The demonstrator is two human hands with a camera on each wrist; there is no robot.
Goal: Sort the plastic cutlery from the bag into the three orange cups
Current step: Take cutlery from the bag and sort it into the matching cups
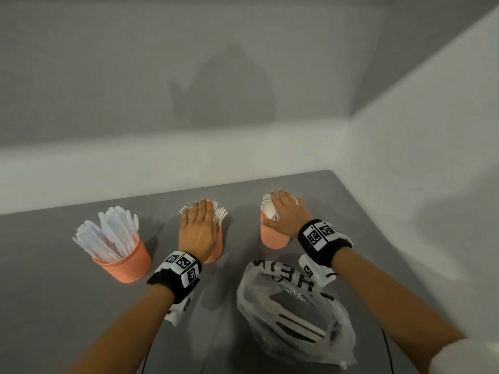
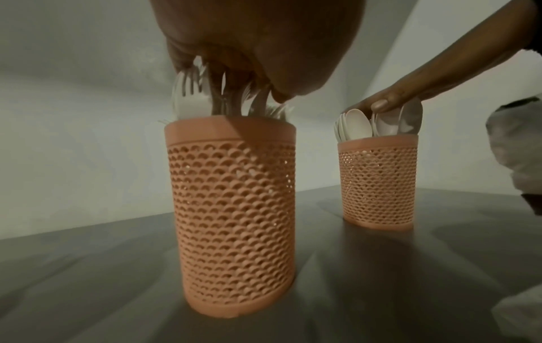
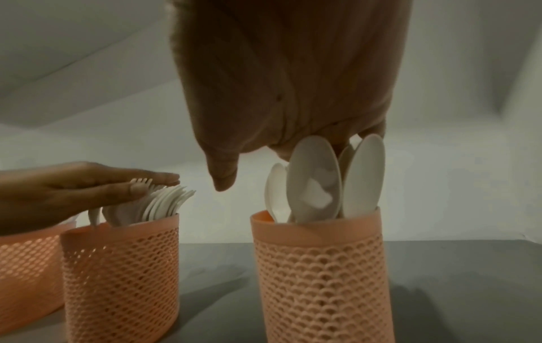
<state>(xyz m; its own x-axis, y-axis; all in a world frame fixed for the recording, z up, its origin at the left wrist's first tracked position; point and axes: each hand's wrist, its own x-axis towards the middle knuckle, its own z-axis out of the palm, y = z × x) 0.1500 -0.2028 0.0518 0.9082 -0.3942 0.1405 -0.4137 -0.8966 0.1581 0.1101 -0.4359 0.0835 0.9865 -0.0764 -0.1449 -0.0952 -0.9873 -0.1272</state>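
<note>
Three orange mesh cups stand in a row on the grey table. The left cup (image 1: 127, 265) holds white knives (image 1: 113, 233). My left hand (image 1: 198, 225) lies flat, fingers straight, on the white forks (image 2: 187, 97) in the middle cup (image 2: 234, 222). My right hand (image 1: 285, 211) rests flat with straight fingers on the white spoons (image 3: 316, 181) in the right cup (image 3: 319, 278). The clear plastic bag (image 1: 294, 314) lies crumpled near me, under my right forearm. What it holds is unclear.
A white wall rises behind the cups and along the right side of the grey table (image 1: 48, 292). A dark cable (image 1: 387, 349) runs near the table's front right.
</note>
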